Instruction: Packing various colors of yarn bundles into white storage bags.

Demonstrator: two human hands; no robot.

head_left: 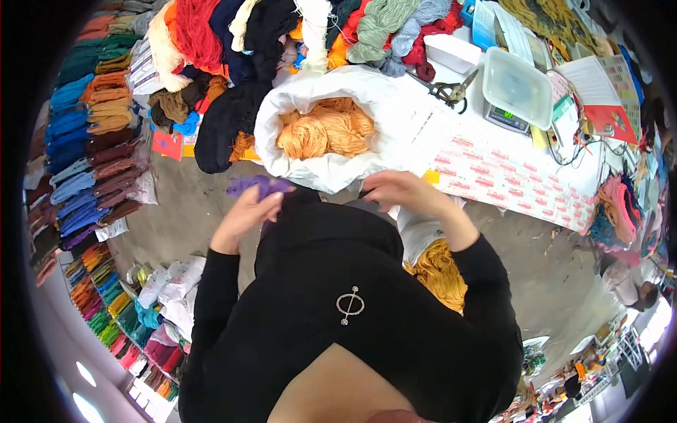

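Observation:
My left hand (250, 211) is closed around a small bundle of purple yarn (255, 187), whose loose end sticks out to the left of the fingers. My right hand (399, 190) hovers in front of the white table, its fingers bent and apart; I make out nothing in it. Just beyond both hands stands a white plastic bag (338, 178), its mouth rolled open, full of light orange yarn skeins (328, 130). Below my right forearm, a second bag (421, 233) holds golden yellow yarn (438, 273).
Heaped yarn skeins (201, 35) cover the table's far left. Scissors (451, 93) lie beside a scale (506, 117) carrying a clear plastic tub (518, 86). Papers and a red card (611, 124) sit at the right. Folded skeins (106, 106) fill racks along the left.

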